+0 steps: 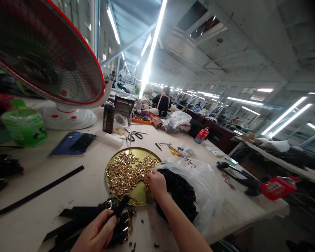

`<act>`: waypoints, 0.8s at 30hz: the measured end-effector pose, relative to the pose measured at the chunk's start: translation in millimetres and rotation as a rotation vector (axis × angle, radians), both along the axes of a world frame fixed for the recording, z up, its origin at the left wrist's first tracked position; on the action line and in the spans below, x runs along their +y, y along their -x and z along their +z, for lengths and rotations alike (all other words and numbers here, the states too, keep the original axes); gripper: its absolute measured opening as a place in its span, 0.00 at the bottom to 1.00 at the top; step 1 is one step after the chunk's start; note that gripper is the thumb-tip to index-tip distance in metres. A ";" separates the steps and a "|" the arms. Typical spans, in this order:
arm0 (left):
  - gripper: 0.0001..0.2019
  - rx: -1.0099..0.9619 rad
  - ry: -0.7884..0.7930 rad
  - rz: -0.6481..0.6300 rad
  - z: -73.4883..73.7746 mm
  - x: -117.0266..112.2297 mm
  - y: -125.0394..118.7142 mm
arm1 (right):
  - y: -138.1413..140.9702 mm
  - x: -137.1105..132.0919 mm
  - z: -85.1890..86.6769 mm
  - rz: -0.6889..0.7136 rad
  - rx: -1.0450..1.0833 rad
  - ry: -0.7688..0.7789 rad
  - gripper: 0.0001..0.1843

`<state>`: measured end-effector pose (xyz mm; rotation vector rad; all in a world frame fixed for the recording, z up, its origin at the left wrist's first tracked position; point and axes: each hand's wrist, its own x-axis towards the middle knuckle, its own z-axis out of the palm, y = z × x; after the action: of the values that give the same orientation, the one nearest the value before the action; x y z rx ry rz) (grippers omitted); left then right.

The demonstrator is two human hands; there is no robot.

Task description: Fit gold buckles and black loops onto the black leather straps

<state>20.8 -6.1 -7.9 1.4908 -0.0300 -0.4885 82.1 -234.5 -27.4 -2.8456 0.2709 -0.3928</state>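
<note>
Between the thumb and fingers of my left hand [98, 231] is a black strap [122, 205], its end pointing toward the tray. Under and around that hand lies a pile of black straps [76, 222] fitted with gold buckles [127, 222]. My right hand [156, 182] is closed, its fingertips down among the loose gold buckles [126, 171] on a round gold tray [138, 192]. What those fingertips pinch, if anything, is hidden. Beside my right forearm a clear plastic bag [199, 175] stands open, full of small black pieces [180, 189].
A red-rimmed fan [70, 117] stands at the back left, near a green pouch [23, 124] and a phone [83, 142] on a blue book [64, 145]. Scissors [133, 134] lie behind the tray. At right are a black tape dispenser-like tool [237, 176] and a red box [278, 188].
</note>
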 end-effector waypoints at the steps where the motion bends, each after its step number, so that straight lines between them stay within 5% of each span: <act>1: 0.22 0.016 0.010 -0.017 4.0 -2.1 -0.4 | 10.3 6.2 5.5 0.018 -0.020 -0.003 0.08; 6: 0.22 0.156 0.154 -0.057 23.1 -12.7 5.0 | 76.4 57.1 30.8 0.280 -0.260 -0.294 0.08; 11: 0.19 0.230 0.195 -0.071 22.5 -9.6 21.0 | 126.2 95.7 27.9 0.370 -0.220 -0.664 0.08; 15: 0.17 0.145 0.054 -0.123 19.2 -1.2 27.3 | 136.4 102.0 15.2 0.237 -0.156 -1.146 0.02; 19: 0.19 -0.056 -0.044 -0.229 19.7 5.0 33.4 | 135.6 100.7 15.7 0.132 -0.145 -1.563 0.09; 24: 0.18 -0.033 -0.089 -0.233 11.0 13.0 48.2 | 138.7 100.0 22.8 -0.011 -0.172 -1.965 0.13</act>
<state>-27.3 7.0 3.1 1.5916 -0.2126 -0.6597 -56.5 -134.6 -4.6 -0.8790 0.3298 -0.1427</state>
